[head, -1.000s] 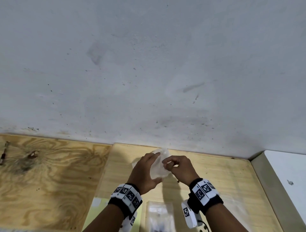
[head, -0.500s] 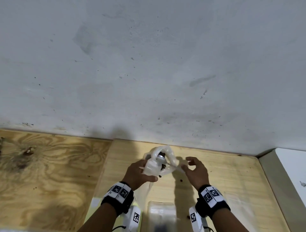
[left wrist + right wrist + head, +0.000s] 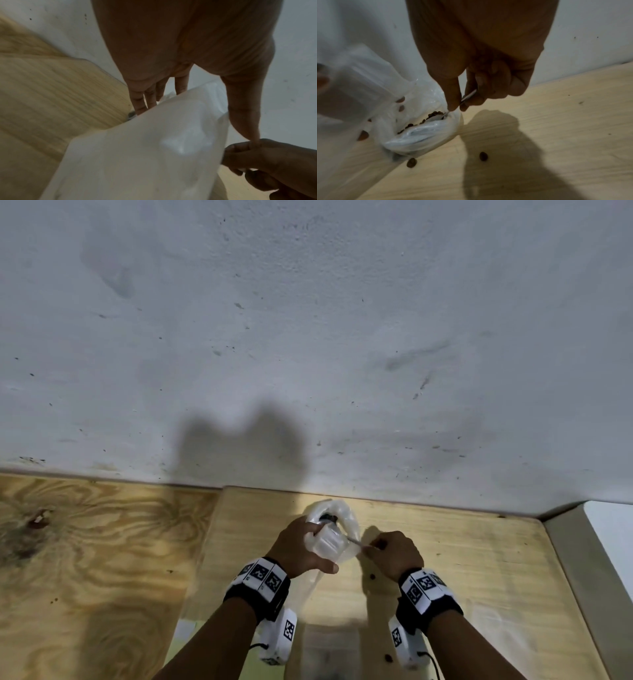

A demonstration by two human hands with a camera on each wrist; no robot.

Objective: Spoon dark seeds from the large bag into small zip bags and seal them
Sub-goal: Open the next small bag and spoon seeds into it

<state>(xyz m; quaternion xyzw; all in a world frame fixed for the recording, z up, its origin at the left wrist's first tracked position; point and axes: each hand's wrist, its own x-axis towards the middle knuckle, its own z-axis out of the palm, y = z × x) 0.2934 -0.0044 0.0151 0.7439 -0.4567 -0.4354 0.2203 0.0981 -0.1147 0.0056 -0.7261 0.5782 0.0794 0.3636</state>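
My left hand (image 3: 301, 546) grips a small clear zip bag (image 3: 327, 541), thumb on one face and fingers on the other, as the left wrist view shows (image 3: 145, 148). Just behind it, the large plastic bag (image 3: 342, 511) lies open against the wall with dark seeds (image 3: 435, 113) inside. My right hand (image 3: 378, 544) pinches the handle of a metal spoon (image 3: 468, 96). The spoon's bowl sits among the seeds in the large bag's mouth (image 3: 423, 135). The small bag (image 3: 356, 81) hangs to the left of the spoon.
Loose seeds (image 3: 483, 156) lie on the light wooden board (image 3: 462, 559). A flat zip bag holding seeds (image 3: 329, 652) lies near the front edge. A grey wall (image 3: 308, 337) closes the back; a white surface (image 3: 609, 542) stands at the right, darker plywood (image 3: 85, 559) at the left.
One second ago both hands held the small bag. My right hand has let go of it and now holds the spoon in the large bag; my left hand keeps the small bag.
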